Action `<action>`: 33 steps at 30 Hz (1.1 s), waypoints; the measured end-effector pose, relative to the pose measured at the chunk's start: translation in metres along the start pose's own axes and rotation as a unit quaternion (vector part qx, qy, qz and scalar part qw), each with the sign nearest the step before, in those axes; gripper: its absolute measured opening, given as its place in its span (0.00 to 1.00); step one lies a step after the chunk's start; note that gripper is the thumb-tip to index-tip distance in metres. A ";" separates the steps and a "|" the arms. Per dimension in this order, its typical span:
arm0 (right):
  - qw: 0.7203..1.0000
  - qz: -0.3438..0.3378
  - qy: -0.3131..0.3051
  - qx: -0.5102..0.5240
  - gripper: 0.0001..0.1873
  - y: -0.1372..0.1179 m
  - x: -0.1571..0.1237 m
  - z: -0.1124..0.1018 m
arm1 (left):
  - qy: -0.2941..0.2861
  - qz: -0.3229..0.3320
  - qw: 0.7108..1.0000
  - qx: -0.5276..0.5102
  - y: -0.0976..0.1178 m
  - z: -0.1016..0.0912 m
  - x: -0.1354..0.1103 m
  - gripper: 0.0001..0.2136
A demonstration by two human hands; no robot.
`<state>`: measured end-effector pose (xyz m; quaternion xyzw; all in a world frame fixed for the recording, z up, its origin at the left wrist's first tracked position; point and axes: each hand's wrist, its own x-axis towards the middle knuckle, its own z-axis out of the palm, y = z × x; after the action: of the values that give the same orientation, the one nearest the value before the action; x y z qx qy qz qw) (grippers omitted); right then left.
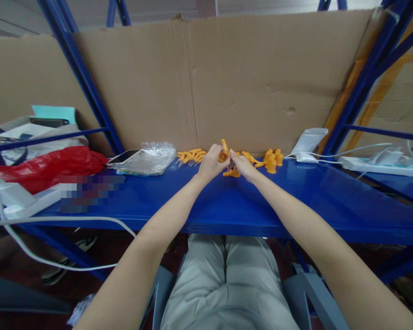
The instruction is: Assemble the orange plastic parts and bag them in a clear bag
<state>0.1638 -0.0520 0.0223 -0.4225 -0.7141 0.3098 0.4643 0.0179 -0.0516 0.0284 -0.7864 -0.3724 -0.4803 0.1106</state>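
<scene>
An orange plastic piece (223,156) is in the person's grasp above the blue surface (241,204), near its back edge; a round part sits between the hands and a narrow bar sticks up from it at a tilt. The left hand (209,162) curls around the piece's left side, thumb and fingers pinching it. The right hand (242,166) meets it from the other side, fingertips brought close together at the piece; whether they pinch it or only touch it, I cannot tell.

Just below the hands lies another orange part (232,173), partly covered by the right hand. Left of the left hand, a group of orange keychain pieces (192,155) with small metal chains lies at the back. Beyond the right hand are loose orange pieces (250,158), then a cluster of upright orange figures (271,160) standing close together.

Farther left rest a clear plastic bag (151,159), a dark-screened device (124,157) beside it and a red plastic bag (55,166). Far right, a white packet (309,143) leans near a white power strip (382,166). A tall cardboard sheet (261,78) stands behind everything, between blue metal posts (89,87).
</scene>
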 end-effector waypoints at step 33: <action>0.898 -0.151 0.093 -0.404 0.17 0.010 0.002 -0.033 | -0.058 -0.097 0.991 0.070 -0.014 -0.011 -0.001 0.17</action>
<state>0.1967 -0.0445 0.0272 -0.4879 -0.7864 -0.1196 0.3594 0.0001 -0.0482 0.0304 -0.7635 -0.4855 -0.4149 0.0959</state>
